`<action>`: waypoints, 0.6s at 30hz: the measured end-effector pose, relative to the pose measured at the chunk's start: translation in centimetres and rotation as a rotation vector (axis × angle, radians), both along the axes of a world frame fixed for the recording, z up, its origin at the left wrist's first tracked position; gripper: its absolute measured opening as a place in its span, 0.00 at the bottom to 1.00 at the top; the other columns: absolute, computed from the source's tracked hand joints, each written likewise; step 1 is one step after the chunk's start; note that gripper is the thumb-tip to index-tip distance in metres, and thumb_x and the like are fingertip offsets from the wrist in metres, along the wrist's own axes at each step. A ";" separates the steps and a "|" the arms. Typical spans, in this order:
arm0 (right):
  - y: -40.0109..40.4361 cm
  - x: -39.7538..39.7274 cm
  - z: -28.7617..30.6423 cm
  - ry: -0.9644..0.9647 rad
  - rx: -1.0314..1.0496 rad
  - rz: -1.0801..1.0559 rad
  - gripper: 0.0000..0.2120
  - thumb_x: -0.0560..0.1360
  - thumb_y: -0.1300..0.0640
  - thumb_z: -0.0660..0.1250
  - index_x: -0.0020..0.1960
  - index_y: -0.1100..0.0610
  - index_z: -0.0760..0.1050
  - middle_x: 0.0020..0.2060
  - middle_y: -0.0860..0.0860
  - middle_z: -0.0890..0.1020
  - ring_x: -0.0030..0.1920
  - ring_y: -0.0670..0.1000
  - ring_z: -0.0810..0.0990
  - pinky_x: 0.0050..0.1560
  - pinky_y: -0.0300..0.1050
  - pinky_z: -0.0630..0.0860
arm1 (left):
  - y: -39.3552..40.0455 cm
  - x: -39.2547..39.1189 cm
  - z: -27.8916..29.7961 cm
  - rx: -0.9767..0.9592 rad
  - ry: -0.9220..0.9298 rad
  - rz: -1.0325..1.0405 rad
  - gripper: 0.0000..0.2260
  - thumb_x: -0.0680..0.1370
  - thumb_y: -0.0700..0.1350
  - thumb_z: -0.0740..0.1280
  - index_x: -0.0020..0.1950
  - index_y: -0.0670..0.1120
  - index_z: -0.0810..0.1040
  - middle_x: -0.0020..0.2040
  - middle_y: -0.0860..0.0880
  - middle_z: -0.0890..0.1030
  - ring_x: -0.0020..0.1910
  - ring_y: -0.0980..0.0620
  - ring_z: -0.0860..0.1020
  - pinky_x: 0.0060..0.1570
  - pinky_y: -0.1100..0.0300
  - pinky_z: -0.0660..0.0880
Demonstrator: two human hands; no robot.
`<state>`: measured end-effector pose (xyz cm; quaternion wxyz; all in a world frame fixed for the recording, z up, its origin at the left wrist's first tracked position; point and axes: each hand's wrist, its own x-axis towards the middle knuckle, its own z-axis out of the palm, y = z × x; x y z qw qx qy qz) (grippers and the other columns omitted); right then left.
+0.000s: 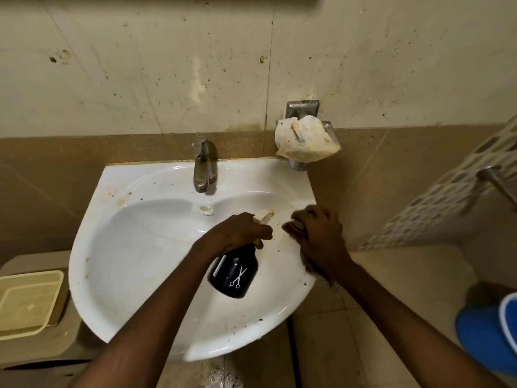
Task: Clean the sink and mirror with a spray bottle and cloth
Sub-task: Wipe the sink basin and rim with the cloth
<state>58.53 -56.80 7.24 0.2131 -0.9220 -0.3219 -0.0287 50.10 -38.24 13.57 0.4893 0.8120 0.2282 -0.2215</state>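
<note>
Over the speckled white sink (134, 247) beneath a stained tile wall (167, 65), the left hand (240, 229) grips the black spray bottle (233, 273) above the basin while the right hand (319, 233) bunches a dark cloth (313, 266) on the right rim.

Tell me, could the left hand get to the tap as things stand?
Probably not at once: the left hand is closed on the black spray bottle. The way across the sink to the tap looks free, though.
</note>
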 end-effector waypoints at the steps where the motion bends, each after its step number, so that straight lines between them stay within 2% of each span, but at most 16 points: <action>1: 1.1 1.2 0.2 -0.033 -0.007 -0.029 0.17 0.74 0.46 0.68 0.57 0.56 0.78 0.56 0.58 0.77 0.58 0.64 0.71 0.55 0.57 0.69 | 0.0 -0.2 0.0 0.010 -0.006 -0.001 0.22 0.63 0.57 0.67 0.49 0.44 0.81 0.39 0.49 0.86 0.42 0.50 0.80 0.56 0.50 0.76; 4: 4.0 5.1 -0.1 -0.065 -0.070 -0.015 0.14 0.74 0.48 0.67 0.52 0.57 0.78 0.53 0.58 0.79 0.55 0.64 0.75 0.54 0.58 0.72 | 0.1 -0.5 0.1 0.032 -0.026 -0.009 0.24 0.64 0.56 0.67 0.52 0.42 0.82 0.43 0.46 0.87 0.45 0.47 0.82 0.55 0.50 0.76; 6: 3.5 5.4 -0.3 -0.032 -0.099 0.045 0.12 0.74 0.48 0.68 0.53 0.54 0.78 0.55 0.55 0.78 0.57 0.62 0.74 0.57 0.57 0.71 | 0.1 -0.5 0.3 0.044 -0.014 -0.014 0.17 0.69 0.53 0.69 0.50 0.41 0.82 0.42 0.46 0.86 0.40 0.51 0.79 0.46 0.55 0.74; 8: 0.9 2.6 -0.3 0.013 -0.141 0.083 0.12 0.73 0.49 0.68 0.55 0.51 0.79 0.59 0.52 0.76 0.61 0.60 0.69 0.60 0.55 0.67 | -0.1 -0.7 0.4 0.038 0.017 -0.036 0.14 0.72 0.50 0.69 0.48 0.41 0.83 0.40 0.47 0.86 0.36 0.54 0.77 0.42 0.58 0.71; 12: -2.5 -4.0 0.2 0.103 -0.079 0.104 0.20 0.65 0.45 0.64 0.51 0.55 0.80 0.56 0.54 0.75 0.59 0.60 0.69 0.55 0.47 0.59 | 0.3 -0.9 0.2 0.031 0.023 -0.066 0.08 0.71 0.50 0.70 0.42 0.46 0.80 0.38 0.50 0.85 0.35 0.54 0.78 0.45 0.57 0.73; 15: -0.1 -0.9 0.5 -0.017 -0.201 0.023 0.14 0.71 0.51 0.67 0.55 0.54 0.77 0.60 0.54 0.72 0.62 0.60 0.66 0.59 0.53 0.64 | 0.3 -1.0 0.1 0.018 -0.003 -0.047 0.14 0.69 0.52 0.70 0.47 0.44 0.81 0.40 0.48 0.86 0.36 0.55 0.79 0.51 0.55 0.76; 16: 1.2 0.4 0.8 -0.062 -0.204 0.029 0.11 0.72 0.53 0.68 0.54 0.55 0.77 0.58 0.54 0.73 0.60 0.61 0.68 0.59 0.55 0.66 | 0.2 -1.1 0.1 0.015 -0.012 -0.037 0.18 0.66 0.54 0.70 0.48 0.43 0.81 0.40 0.48 0.86 0.37 0.54 0.80 0.53 0.52 0.77; 18: 3.7 2.6 0.9 -0.171 -0.260 0.109 0.07 0.71 0.55 0.71 0.47 0.56 0.79 0.50 0.55 0.77 0.53 0.61 0.73 0.52 0.56 0.71 | 0.0 -1.1 -0.1 0.017 -0.031 -0.015 0.21 0.62 0.55 0.69 0.47 0.42 0.81 0.38 0.48 0.85 0.38 0.50 0.80 0.57 0.46 0.79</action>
